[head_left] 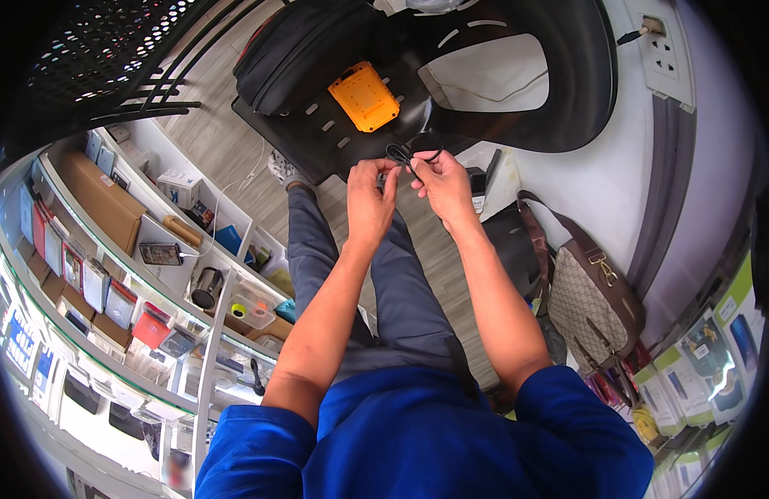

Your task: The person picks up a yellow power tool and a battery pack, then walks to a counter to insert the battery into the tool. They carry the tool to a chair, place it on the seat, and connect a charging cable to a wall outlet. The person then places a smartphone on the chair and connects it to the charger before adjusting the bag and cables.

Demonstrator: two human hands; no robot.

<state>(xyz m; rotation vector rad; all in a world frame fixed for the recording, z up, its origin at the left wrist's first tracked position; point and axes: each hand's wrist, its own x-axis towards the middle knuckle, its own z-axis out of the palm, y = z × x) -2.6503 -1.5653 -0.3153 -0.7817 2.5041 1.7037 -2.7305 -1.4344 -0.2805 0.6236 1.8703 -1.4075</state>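
A thin black cable [398, 152], gathered in small loops, is held up in front of me between both hands. My right hand [445, 190] pinches the loops between thumb and fingers. My left hand [370, 201] is closed, its thumb and fingertips pinching at the cable's left side; the exact bit between them is partly hidden. Just beyond the hands, an orange box-shaped device [365, 97] with a ribbed edge lies on the seat of a black plastic chair [517, 137].
A black bag [305, 54] rests on the chair. Glass-fronted shelves [143, 279] with boxed goods stand at left. A patterned shoulder bag [588, 303] sits at right, near packaged phone accessories [684, 374]. A wall socket [663, 54] holds a plug. A black mesh basket [101, 58] fills the upper left.
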